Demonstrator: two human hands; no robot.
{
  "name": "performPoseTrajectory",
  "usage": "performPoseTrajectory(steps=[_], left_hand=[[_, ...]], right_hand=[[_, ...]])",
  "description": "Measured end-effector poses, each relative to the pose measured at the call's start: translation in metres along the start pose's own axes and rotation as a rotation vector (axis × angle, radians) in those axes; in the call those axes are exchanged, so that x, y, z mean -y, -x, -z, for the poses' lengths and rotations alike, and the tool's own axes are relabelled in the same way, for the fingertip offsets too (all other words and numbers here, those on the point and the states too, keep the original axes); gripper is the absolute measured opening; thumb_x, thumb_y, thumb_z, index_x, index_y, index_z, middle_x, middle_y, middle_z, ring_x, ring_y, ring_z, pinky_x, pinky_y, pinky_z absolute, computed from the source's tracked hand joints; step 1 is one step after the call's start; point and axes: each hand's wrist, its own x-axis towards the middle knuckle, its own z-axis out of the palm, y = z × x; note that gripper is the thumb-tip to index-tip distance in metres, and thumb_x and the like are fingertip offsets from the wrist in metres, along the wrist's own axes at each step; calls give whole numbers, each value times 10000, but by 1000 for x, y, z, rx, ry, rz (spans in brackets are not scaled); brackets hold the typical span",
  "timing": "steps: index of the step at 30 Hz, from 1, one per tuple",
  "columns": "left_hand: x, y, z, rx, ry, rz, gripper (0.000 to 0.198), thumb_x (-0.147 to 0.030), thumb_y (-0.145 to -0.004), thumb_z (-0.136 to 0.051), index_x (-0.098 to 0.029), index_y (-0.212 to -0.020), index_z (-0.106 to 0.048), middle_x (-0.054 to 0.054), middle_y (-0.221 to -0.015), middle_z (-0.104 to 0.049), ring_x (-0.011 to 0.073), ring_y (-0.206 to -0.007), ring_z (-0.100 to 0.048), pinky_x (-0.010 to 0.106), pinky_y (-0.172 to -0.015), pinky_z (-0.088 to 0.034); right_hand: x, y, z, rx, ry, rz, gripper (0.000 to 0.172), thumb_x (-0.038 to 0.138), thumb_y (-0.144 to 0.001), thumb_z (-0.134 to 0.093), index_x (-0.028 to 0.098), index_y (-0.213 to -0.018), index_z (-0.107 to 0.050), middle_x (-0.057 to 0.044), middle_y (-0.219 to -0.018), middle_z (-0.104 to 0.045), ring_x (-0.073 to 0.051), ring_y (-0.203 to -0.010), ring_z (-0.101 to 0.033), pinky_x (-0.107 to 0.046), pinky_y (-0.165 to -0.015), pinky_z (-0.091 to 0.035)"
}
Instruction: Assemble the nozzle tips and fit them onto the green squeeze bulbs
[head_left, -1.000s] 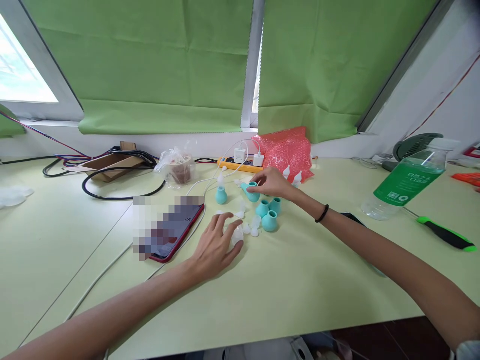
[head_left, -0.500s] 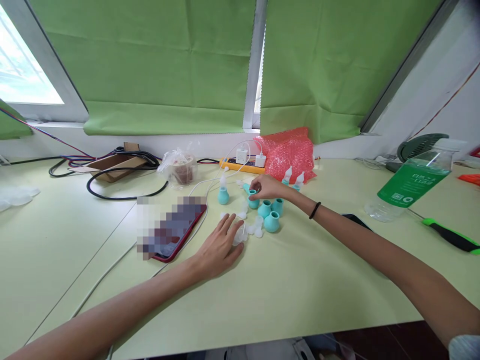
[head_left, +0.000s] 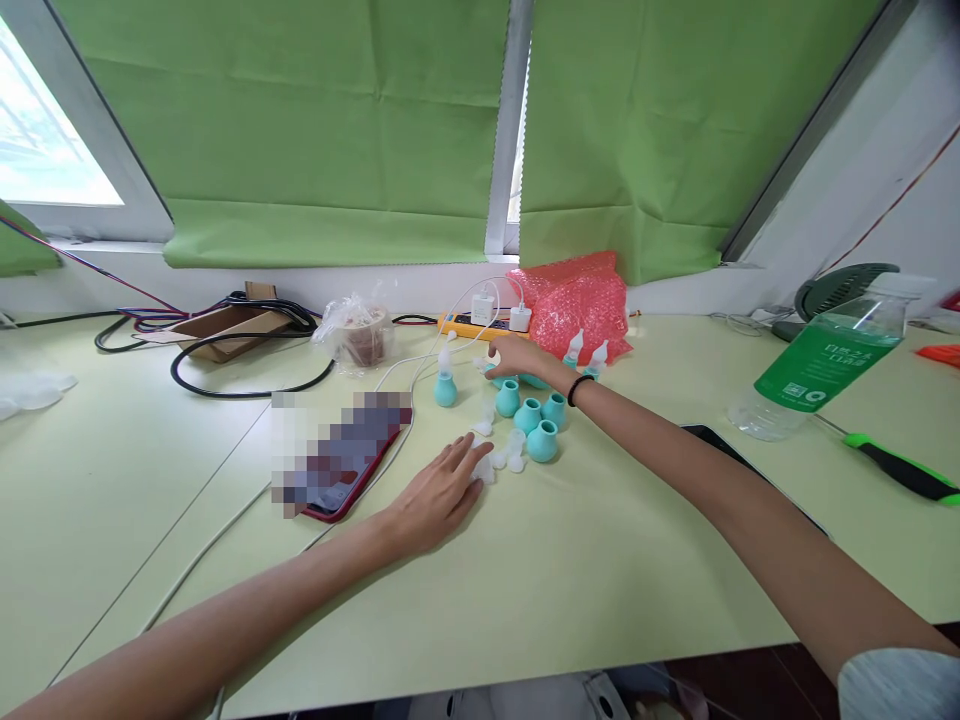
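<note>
My left hand (head_left: 431,500) lies flat on the table, fingers stretched out, its fingertips at several translucent white nozzle pieces (head_left: 484,470). My right hand (head_left: 521,358) is farther back, its thumb and fingers curled round a teal squeeze bulb (head_left: 494,379) that is largely hidden under them. Several open-topped teal bulbs stand in front of it, among them a near one (head_left: 542,442) and a farther one (head_left: 508,399). A teal bulb with a clear nozzle (head_left: 445,380) is upright to the left. Two more nozzle-topped bulbs (head_left: 574,348) stand behind my right wrist.
Left of the bulbs lies a red-edged phone (head_left: 356,465) beside white cables. Behind are a yellow power strip (head_left: 461,327), a pink bubble-wrap bag (head_left: 577,305) and a bagged tape roll (head_left: 365,338). A tilted bottle (head_left: 825,360), a screwdriver (head_left: 904,470) and a dark flat device (head_left: 727,450) are right.
My right hand has left an open-topped bulb, which now stands free, and moved back and left to another bulb. My left hand has shifted only slightly, staying at the nozzle pieces.
</note>
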Motion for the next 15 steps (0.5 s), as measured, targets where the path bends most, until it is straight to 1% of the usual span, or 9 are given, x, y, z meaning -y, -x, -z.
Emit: performPoseTrajectory(steps=[2,4,6,8,10,12,15], left_hand=[[0,-1,0,-10,26,-5,413,-218,-873,-247,-131,-1274,-203,157,-1312,-328,217,-1223,-286,408,-968,-318],[1,-1,-1,-28,37,20,432,-246,-877,-248,-133,-1286,-168,150,-1310,-337,220,-1218,-296,407,-959,-330],[1,-2,-2,-42,25,52,463,-287,-875,-261,-123,-1295,-153,152,-1321,-320,237,-1235,-257,426,-974,-305],[1,0,-2,-45,4,81,494,-301,-871,-267,-110,-1305,-130,158,-1348,-266,253,-1260,-179,453,-998,-252],[0,1,-1,-32,-9,88,521,-269,-861,-277,-102,-1317,-88,160,-1375,-194,262,-1275,-93,476,-1012,-200],[-1,3,-1,-15,-15,80,551,-208,-841,-290,-98,-1323,-45,159,-1391,-130,266,-1278,-35,493,-1017,-164],[1,3,-3,-22,-15,47,581,-120,-810,-282,-79,-1320,-6,169,-1390,-116,255,-1280,-24,486,-1023,-146]], right_hand=[[1,-2,-2,19,35,-22,326,341,-593,-640,127,-831,-578,-95,-841,-604,-207,-764,-551,-235,-571,-366],[3,-2,-4,30,63,-44,305,343,-603,-624,113,-798,-576,-87,-777,-605,-194,-709,-555,-229,-541,-354],[4,0,-4,25,80,-58,288,338,-599,-617,106,-764,-576,-79,-724,-600,-181,-655,-552,-226,-512,-339],[7,4,-3,-8,85,-61,249,310,-588,-617,108,-728,-580,-71,-693,-594,-173,-630,-545,-225,-502,-331],[11,9,2,-81,79,-59,210,277,-579,-612,114,-708,-581,-73,-703,-590,-180,-657,-542,-231,-519,-338],[14,16,11,-186,67,-56,196,260,-582,-598,119,-717,-575,-83,-766,-583,-201,-733,-535,-248,-570,-358],[22,34,28,-347,39,-45,207,263,-617,-559,129,-775,-543,-81,-886,-550,-204,-845,-505,-271,-678,-378]])
